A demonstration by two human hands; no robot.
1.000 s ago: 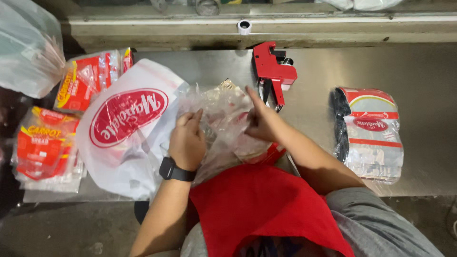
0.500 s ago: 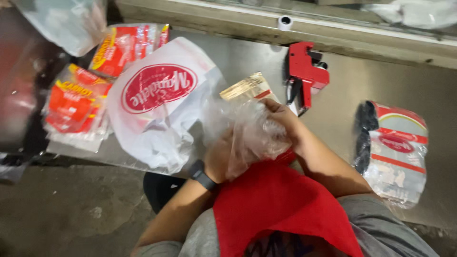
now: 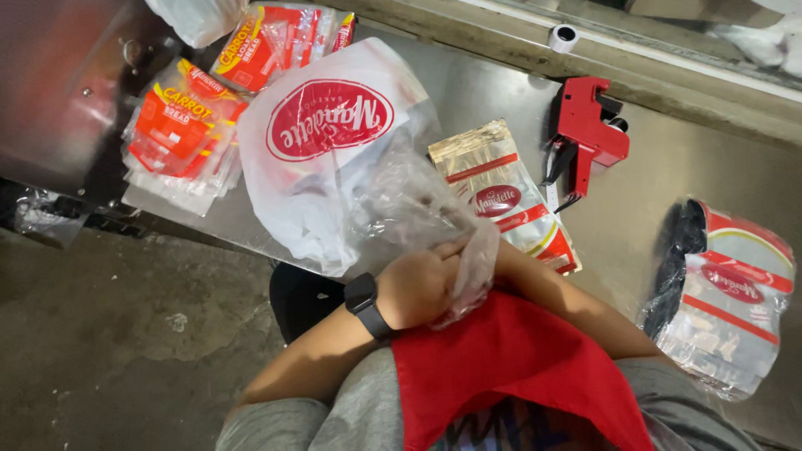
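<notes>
My left hand [image 3: 418, 286], with a black watch on the wrist, grips a crumpled clear plastic bag [image 3: 418, 209] near the front edge of the steel table [image 3: 668, 167]. My right hand is hidden behind the bag and the left hand; only its forearm [image 3: 568, 301] shows. A flat clear bread bag with red and gold print [image 3: 510, 196] lies on the table just beyond the hands. A red cloth [image 3: 510, 367] covers my lap below them.
A white plastic bag with a red oval [image 3: 322, 134] lies left of the hands. Stacks of red-and-yellow printed bags [image 3: 180, 134] sit at far left. A red price-label gun [image 3: 585, 134] and a label roll [image 3: 565, 37] are behind; bundled bags [image 3: 727, 292] lie right.
The view has swung left and downward. The hands have drawn the clear bag toward my lap, and the flat printed bread bag now lies uncovered on the table.
</notes>
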